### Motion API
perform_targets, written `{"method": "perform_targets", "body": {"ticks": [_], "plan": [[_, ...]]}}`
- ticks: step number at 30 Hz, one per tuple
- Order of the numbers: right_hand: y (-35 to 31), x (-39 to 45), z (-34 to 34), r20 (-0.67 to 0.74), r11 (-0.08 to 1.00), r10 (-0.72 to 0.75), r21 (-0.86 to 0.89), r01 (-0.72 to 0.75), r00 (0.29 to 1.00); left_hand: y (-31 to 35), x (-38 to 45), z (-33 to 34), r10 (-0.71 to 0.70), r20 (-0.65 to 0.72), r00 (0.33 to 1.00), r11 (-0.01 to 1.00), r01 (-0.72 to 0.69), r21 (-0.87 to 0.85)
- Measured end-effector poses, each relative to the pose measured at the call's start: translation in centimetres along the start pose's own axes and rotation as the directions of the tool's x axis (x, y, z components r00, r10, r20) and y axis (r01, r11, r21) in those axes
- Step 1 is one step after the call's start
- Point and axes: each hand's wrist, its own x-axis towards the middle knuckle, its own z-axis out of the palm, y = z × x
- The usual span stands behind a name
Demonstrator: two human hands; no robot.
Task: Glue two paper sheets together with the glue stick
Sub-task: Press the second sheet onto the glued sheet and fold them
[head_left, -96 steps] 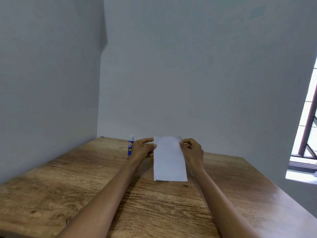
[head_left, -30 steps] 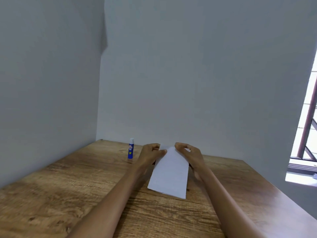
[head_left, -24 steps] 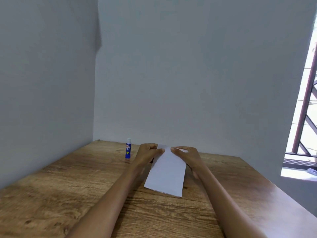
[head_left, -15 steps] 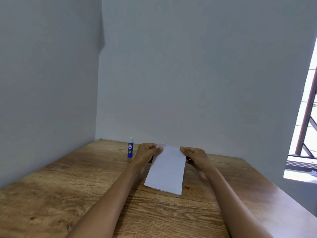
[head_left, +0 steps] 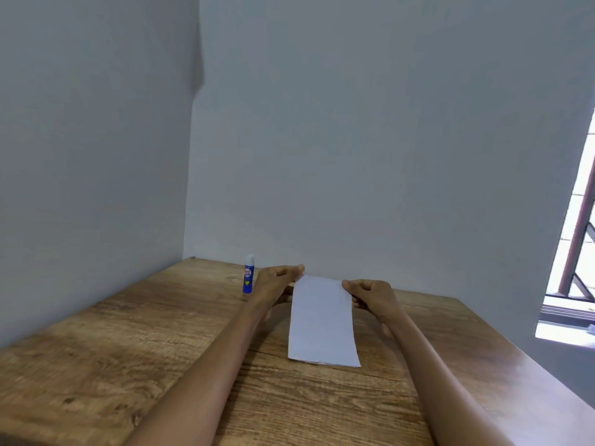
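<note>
White paper (head_left: pixel 322 320) lies on the wooden surface (head_left: pixel 128 349), with its long side running away from the person toward the grey wall (head_left: pixel 354 140). It looks like one sheet from here; I cannot tell if a second sheet sits under it. The left hand (head_left: pixel 275 283) pinches the far left corner, and the right hand (head_left: pixel 370 294) pinches the far right corner, so the fingers (head_left: pixel 297 268) of both hands are closed on the paper. The near end rests flat on the wood. The blue glue stick (head_left: pixel 248 278) stands upright with its white cap on, just beside the left hand on its outer side. So the left hand is much nearer to it than the right, and would only need a short reach sideways. The wall is close behind the hands, so there is little room to push forward. There is lots of open wood to the left and nearer the person.
</note>
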Motion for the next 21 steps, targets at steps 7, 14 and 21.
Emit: {"method": "perform_targets", "body": {"ticks": [7, 14, 21], "plan": [[0.0, 0.0, 1.3, -0.002, 0.999, -0.024, -0.041, 0.024, 1.0, 0.5, -0.1, 0.3, 0.386, -0.156, 0.909, 0.823, -0.263, 0.504], [0.0, -0.2, 1.6, -0.133, 0.943, -0.102, -0.328, 0.053, 0.986, -0.5, -0.2, 1.1, 0.651, 0.001, 0.759, 0.383, -0.33, 0.863], [-0.7, -0.5, 2.5, 0.05, 0.923, -0.176, -0.338, 0.183, 0.983, -0.6, 0.2, 2.6, 0.44, 0.334, 0.834, 0.365, -0.505, 0.782]]}}
